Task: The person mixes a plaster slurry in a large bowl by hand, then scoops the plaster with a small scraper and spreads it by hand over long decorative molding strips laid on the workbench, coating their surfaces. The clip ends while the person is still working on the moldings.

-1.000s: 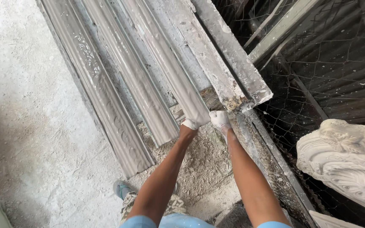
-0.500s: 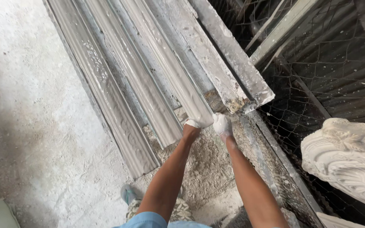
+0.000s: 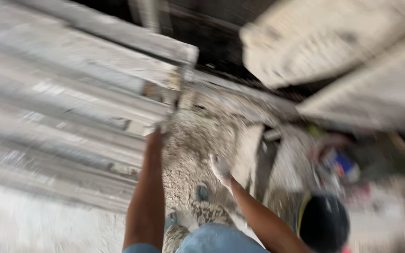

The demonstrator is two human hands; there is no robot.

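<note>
Frame heavily motion-blurred. Left hand (image 3: pixel 158 130) at centre, reaching to near end of grey plaster moulding strips (image 3: pixel 62 117) stacked across left half; finger state cannot be told through blur. Right hand (image 3: pixel 220 166) below centre, plaster-whitened, free of strips, fingers seem loosely together, holding nothing. Rubble (image 3: pixel 188 154) between hands. Black bucket (image 3: pixel 323 225) lower right.

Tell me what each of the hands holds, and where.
Left hand meets the near end of a long grey moulding; blur hides the grip. Right hand holds nothing.
</note>
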